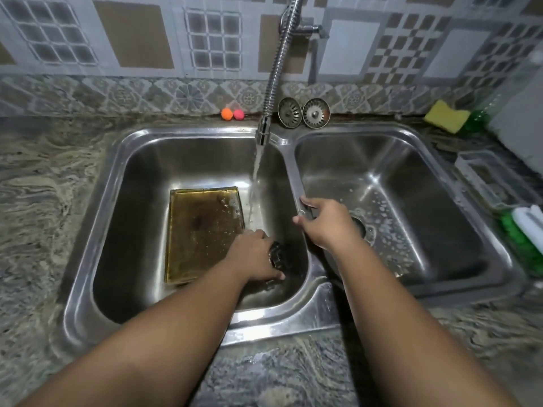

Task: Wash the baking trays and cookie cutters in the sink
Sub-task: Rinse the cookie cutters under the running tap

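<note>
Left hand (252, 254): grips dark fluted metal cookie cutter (276, 255).
Right hand (326, 223): curled at steel sink divider (293, 171); whether it holds anything is unclear.

The sink (88, 230) is stainless steel, brushed and shiny, and its right basin is beaded with water. The baking tray (199, 230) is golden-brown metal, wet, glossy and stained dark. The cookie cutter (277, 254) in my left hand (252, 254) looks like dark, dull metal. The tap hose (276, 71) is ribbed chrome. The table (35, 186) is polished, veined stone. The sponge (446, 116) is matt yellow foam.
</note>
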